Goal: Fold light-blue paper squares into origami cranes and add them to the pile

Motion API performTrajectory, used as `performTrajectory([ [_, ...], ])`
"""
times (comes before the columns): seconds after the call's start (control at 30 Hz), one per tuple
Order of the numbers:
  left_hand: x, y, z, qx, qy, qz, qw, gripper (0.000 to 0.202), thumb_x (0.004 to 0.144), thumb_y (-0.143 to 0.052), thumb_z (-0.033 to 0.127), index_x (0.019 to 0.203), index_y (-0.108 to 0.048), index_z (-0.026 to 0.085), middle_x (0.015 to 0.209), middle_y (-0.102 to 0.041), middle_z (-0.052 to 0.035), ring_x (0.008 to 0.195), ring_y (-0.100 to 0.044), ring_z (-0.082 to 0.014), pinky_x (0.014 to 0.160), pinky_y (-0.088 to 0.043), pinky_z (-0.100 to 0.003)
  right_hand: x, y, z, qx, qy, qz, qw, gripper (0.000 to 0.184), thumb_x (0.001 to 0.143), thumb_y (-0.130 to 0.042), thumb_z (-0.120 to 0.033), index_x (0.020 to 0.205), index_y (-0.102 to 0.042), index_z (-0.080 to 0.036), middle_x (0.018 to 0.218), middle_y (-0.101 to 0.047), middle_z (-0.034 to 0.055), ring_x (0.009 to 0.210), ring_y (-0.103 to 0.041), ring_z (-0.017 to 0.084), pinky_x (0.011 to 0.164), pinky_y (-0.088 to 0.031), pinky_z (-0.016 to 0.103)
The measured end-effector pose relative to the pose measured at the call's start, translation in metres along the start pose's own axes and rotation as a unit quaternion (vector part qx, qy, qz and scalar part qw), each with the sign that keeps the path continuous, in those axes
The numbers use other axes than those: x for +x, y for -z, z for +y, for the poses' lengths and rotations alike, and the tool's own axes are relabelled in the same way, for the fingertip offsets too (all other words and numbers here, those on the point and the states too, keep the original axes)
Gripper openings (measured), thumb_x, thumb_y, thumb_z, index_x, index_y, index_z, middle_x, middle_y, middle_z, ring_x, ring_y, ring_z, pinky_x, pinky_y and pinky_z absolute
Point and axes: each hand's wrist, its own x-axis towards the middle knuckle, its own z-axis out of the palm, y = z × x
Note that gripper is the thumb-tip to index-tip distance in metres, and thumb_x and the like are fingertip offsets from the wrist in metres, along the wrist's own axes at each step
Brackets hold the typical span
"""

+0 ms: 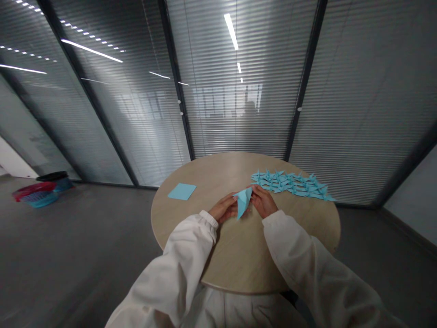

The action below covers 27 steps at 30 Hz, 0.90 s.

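Note:
Between my hands, just above the round wooden table [239, 264], is a partly folded piece of light blue origami paper [243, 201], one point hanging downward. My left hand [224, 207] grips its left edge, fingers curled behind it. On the other side, my right hand [263, 200] pinches the upper right corner. The fingertips are partly hidden by the paper. Several folded blue paper cranes [290, 183] lie in rows just beyond my right hand. To the left rests a flat stack or sheet of square blue paper [182, 192].
A glass partition with blinds [239, 123] and dark frames stands behind the table. On the floor at the far left are a blue basket with a red rim [37, 195] and another dark-rimmed one [59, 181].

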Motion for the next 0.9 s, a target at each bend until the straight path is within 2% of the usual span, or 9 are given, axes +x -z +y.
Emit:
performTrajectory([
  [0.1,0.003,0.003,-0.001,-0.010,0.000,0.007,1.000,0.053,0.073,-0.063,0.041,0.119,-0.048,0.020,0.100,-0.067,-0.0129,0.086,-0.067,-0.0234,0.073,-0.052,-0.036,0.000,0.000,0.001,-0.002,0.003,-0.015,1.000,0.033,0.064,-0.069,-0.050,0.078,-0.061,-0.021,0.072,-0.062,0.0015,0.074,-0.059,0.018,0.062,-0.046,0.027],
  [0.23,0.004,0.005,-0.002,-0.002,-0.019,0.043,0.999,0.053,0.066,-0.063,0.032,0.115,-0.050,0.018,0.096,-0.067,-0.0108,0.080,-0.068,-0.0237,0.070,-0.053,-0.036,-0.001,-0.003,0.002,0.007,0.005,-0.034,0.999,0.032,0.065,-0.070,-0.049,0.078,-0.062,-0.021,0.075,-0.062,0.0015,0.075,-0.059,0.018,0.066,-0.047,0.028],
  [0.4,0.004,0.005,-0.001,0.107,-0.074,0.107,0.986,0.064,0.055,-0.074,0.025,0.113,-0.051,0.015,0.093,-0.067,-0.0085,0.070,-0.065,-0.0195,0.065,-0.052,-0.033,-0.004,-0.008,0.000,-0.003,-0.005,-0.063,0.998,0.031,0.065,-0.070,-0.047,0.074,-0.063,-0.019,0.077,-0.063,0.0022,0.075,-0.059,0.017,0.068,-0.048,0.029],
  [0.47,0.005,0.007,0.000,0.181,-0.096,0.129,0.970,0.072,0.050,-0.079,0.024,0.115,-0.050,0.014,0.083,-0.067,-0.0053,0.065,-0.062,-0.0163,0.063,-0.050,-0.029,-0.006,-0.010,-0.001,-0.010,-0.012,-0.075,0.997,0.032,0.065,-0.070,-0.047,0.075,-0.063,-0.018,0.079,-0.063,0.0030,0.077,-0.060,0.018,0.069,-0.049,0.030],
  [0.53,0.006,0.009,0.000,0.269,-0.115,0.158,0.943,0.073,0.053,-0.079,0.027,0.118,-0.050,0.015,0.071,-0.064,-0.0007,0.059,-0.058,-0.0135,0.059,-0.046,-0.025,-0.007,-0.012,-0.001,-0.018,-0.029,-0.079,0.996,0.034,0.065,-0.070,-0.047,0.082,-0.063,-0.019,0.081,-0.064,0.0027,0.078,-0.061,0.018,0.068,-0.049,0.030],
  [0.6,0.005,0.010,0.001,0.357,-0.139,0.207,0.900,0.065,0.060,-0.074,0.029,0.120,-0.051,0.018,0.065,-0.060,0.0022,0.055,-0.054,-0.0122,0.056,-0.043,-0.024,-0.008,-0.013,0.000,-0.031,-0.054,-0.074,0.995,0.039,0.064,-0.071,-0.046,0.092,-0.060,-0.022,0.083,-0.064,0.0014,0.077,-0.062,0.017,0.066,-0.050,0.029],
  [0.7,0.002,0.009,0.002,0.435,-0.174,0.275,0.840,0.055,0.067,-0.068,0.026,0.120,-0.053,0.022,0.067,-0.059,0.0021,0.056,-0.054,-0.0122,0.059,-0.041,-0.023,-0.010,-0.015,0.002,-0.080,-0.083,-0.070,0.991,0.047,0.061,-0.075,-0.040,0.100,-0.054,-0.024,0.082,-0.064,-0.0003,0.076,-0.063,0.017,0.062,-0.050,0.028],
  [0.8,0.000,0.005,0.004,0.452,-0.178,0.283,0.827,0.057,0.068,-0.066,0.025,0.123,-0.051,0.023,0.074,-0.062,0.0005,0.058,-0.056,-0.0128,0.062,-0.041,-0.023,-0.009,-0.015,0.005,-0.126,-0.094,-0.083,0.984,0.049,0.059,-0.075,-0.034,0.100,-0.051,-0.023,0.080,-0.065,-0.0004,0.073,-0.063,0.017,0.058,-0.049,0.027],
  [0.9,0.000,0.003,0.005,0.466,-0.165,0.291,0.819,0.057,0.070,-0.065,0.025,0.125,-0.049,0.025,0.079,-0.064,-0.0004,0.063,-0.058,-0.0138,0.065,-0.042,-0.024,-0.007,-0.013,0.007,-0.119,-0.094,-0.107,0.983,0.045,0.057,-0.072,-0.023,0.096,-0.050,-0.021,0.079,-0.066,-0.0009,0.067,-0.063,0.016,0.059,-0.050,0.027],
])
